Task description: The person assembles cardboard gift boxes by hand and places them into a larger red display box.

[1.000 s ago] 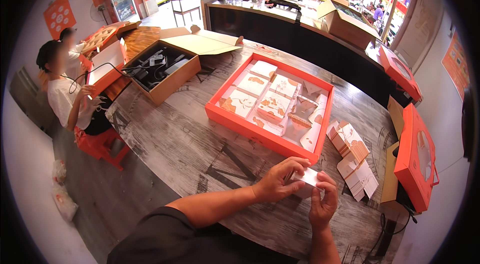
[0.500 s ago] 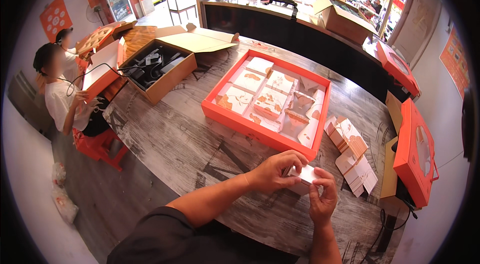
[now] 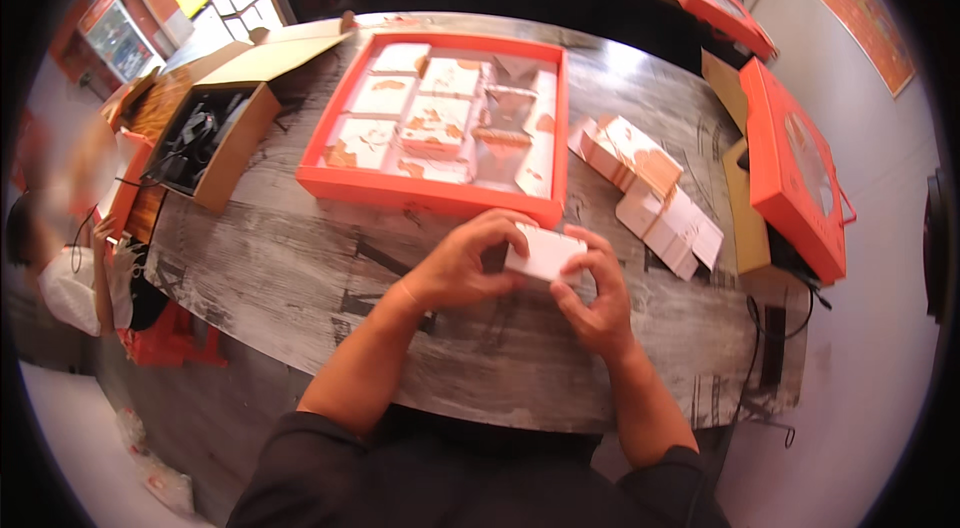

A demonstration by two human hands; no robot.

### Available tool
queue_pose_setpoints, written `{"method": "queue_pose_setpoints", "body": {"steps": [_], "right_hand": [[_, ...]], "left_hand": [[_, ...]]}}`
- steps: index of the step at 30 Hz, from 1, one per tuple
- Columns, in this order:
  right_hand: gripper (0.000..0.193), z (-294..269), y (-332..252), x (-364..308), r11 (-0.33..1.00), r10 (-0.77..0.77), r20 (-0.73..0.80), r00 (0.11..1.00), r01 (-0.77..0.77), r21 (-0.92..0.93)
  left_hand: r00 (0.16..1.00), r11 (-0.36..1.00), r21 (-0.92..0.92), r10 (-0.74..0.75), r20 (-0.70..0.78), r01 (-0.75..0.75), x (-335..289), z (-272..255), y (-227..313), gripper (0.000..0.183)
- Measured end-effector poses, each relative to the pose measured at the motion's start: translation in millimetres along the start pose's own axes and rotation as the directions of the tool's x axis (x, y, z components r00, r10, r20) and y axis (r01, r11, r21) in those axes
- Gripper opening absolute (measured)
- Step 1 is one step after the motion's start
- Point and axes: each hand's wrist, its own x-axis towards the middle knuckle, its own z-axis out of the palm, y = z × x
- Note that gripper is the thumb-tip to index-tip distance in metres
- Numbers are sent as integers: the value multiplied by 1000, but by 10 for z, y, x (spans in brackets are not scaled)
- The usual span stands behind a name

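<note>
Between my two hands is a small white cardboard box (image 3: 545, 253), held just in front of a red gift box's near wall. My left hand (image 3: 475, 263) grips its left end, thumb below and fingers on top. At the right end, my right hand (image 3: 597, 296) pinches it with thumb and fingers. The red gift box (image 3: 420, 192) lies open on the table, holding several small white boxes with orange print (image 3: 440, 123) and some folded inserts (image 3: 508, 108) on its right side. To its right lie flat, folded printed cartons (image 3: 632, 156), partly stacked.
The grey wood-look table (image 3: 270, 273) carries a brown carton (image 3: 215, 153) with black devices and cables at left. A red lid with a clear window (image 3: 795, 168) leans by a carton at right, near a black cable (image 3: 755, 328). Another person (image 3: 75, 268) sits at left.
My view has swung to the right and downward, so the table appears shifted left and up. Both hands still hold the small white box, whose broad white face now shows more.
</note>
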Motion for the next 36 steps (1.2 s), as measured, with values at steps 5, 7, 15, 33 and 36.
{"method": "queue_pose_setpoints", "body": {"steps": [5, 7, 15, 33, 36], "right_hand": [[61, 41, 73, -16, 998, 31, -29, 999, -29, 62], [74, 63, 90, -36, 991, 66, -22, 998, -63, 119], [77, 92, -7, -53, 857, 269, 91, 959, -282, 431], [64, 9, 70, -12, 980, -132, 41, 990, 124, 152], [65, 21, -43, 39, 976, -186, 15, 983, 182, 123]], "left_hand": [[991, 960, -276, -71, -116, 36, -35, 62, -125, 30], [984, 907, -415, -131, -117, 71, -52, 61, -150, 27], [969, 856, -515, -163, -188, 44, -55, 53, -69, 32], [980, 978, 69, 198, -2, -197, 22, -40, 234, 43], [977, 980, 49, 189, 104, -195, 29, -84, 358, 44]]}}
